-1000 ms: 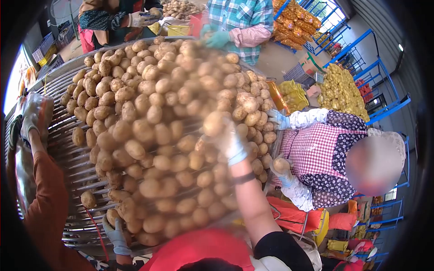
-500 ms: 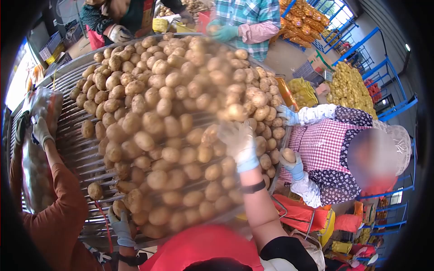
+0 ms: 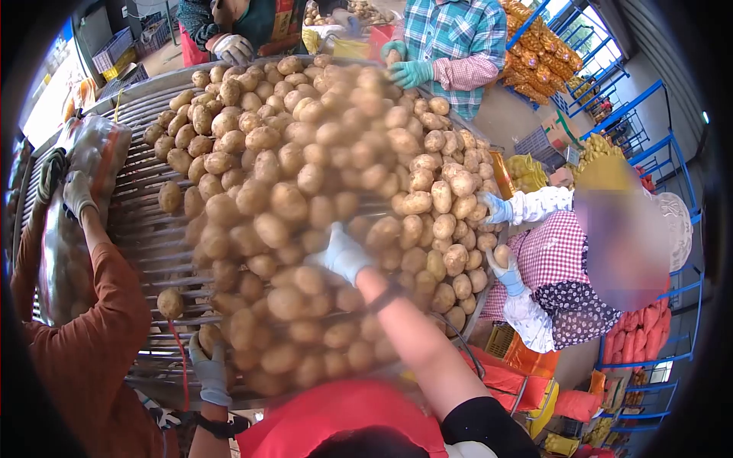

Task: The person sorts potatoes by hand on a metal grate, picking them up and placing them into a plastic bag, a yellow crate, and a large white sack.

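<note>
A large heap of brown potatoes [image 3: 286,202] covers a slatted metal sorting table [image 3: 156,256]. My left hand [image 3: 211,376], in a pale glove, is at the table's near edge with its fingers round a potato [image 3: 209,337]. Among the potatoes in the middle reaches my gloved right hand [image 3: 345,256]. Its thumb is raised apart and its fingers point left, their tips blurred against the potatoes; I see nothing held in it. Several potatoes around it are smeared by motion. A single potato [image 3: 169,303] lies on the bars left of the heap.
At left, a person in a brown sleeve [image 3: 114,313] grips a filled clear bag [image 3: 65,252]. On the right, a person in a checked apron [image 3: 551,256] holds a potato [image 3: 502,255]. Others stand at the far edge, one in a plaid shirt [image 3: 450,42]. Filled net sacks [image 3: 538,57] are stacked behind.
My right hand has swept left, deeper into the heap, and potatoes in the middle have shifted. My left hand stays at the near edge with its potato. The view has shifted slightly.
</note>
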Action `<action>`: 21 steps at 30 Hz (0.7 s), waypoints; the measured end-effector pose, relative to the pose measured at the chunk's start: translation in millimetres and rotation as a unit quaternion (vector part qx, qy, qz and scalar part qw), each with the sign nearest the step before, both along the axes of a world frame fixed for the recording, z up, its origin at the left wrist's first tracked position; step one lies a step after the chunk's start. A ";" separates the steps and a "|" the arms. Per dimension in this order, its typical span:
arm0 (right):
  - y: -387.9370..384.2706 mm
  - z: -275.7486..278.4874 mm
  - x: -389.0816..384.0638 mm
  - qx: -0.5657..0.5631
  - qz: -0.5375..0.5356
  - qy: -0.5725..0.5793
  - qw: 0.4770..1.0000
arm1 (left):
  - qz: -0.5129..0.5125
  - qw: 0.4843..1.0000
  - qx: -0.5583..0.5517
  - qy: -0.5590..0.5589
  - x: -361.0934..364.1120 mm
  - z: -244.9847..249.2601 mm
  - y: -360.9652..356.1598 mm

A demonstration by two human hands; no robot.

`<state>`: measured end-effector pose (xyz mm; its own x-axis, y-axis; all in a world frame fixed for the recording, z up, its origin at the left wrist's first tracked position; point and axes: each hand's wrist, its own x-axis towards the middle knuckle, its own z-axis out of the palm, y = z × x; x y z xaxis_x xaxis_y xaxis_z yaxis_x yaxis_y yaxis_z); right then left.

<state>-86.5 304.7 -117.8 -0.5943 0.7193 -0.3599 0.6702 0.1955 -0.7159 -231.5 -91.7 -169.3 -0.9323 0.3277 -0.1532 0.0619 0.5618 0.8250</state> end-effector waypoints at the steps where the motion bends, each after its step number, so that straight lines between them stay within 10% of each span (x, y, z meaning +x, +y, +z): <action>1: -13.6 -2.5 -5.0 0.007 -0.038 0.007 0.999 | -0.004 1.000 -0.004 0.006 -1.2 -4.2 -3.0; 9: -33.6 -14.1 16.8 0.024 -0.110 0.138 0.984 | -0.020 1.000 0.002 0.006 6.2 -4.2 -14.6; 12: -34.5 -39.0 35.7 -0.386 -0.153 0.451 0.790 | -0.009 0.999 0.035 -0.009 4.6 -7.6 -24.1; 16: -47.9 28.4 83.5 -0.523 -0.136 0.535 0.650 | 0.013 0.994 0.095 -0.045 9.2 -8.2 -21.2; 19: -44.7 27.5 124.3 -0.469 -0.140 0.486 0.724 | -0.001 0.996 0.082 -0.045 9.6 -6.0 -17.3; 21: -47.4 -27.1 176.5 -0.509 -0.159 0.530 0.659 | -0.025 0.996 0.063 -0.049 16.6 -3.3 -11.6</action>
<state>90.0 257.3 -144.9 -0.7773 0.5744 -0.2567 -0.4211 -0.7781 -0.4661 -214.9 -103.3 -172.6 -0.8970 0.3956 -0.1974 0.0024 0.4508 0.8926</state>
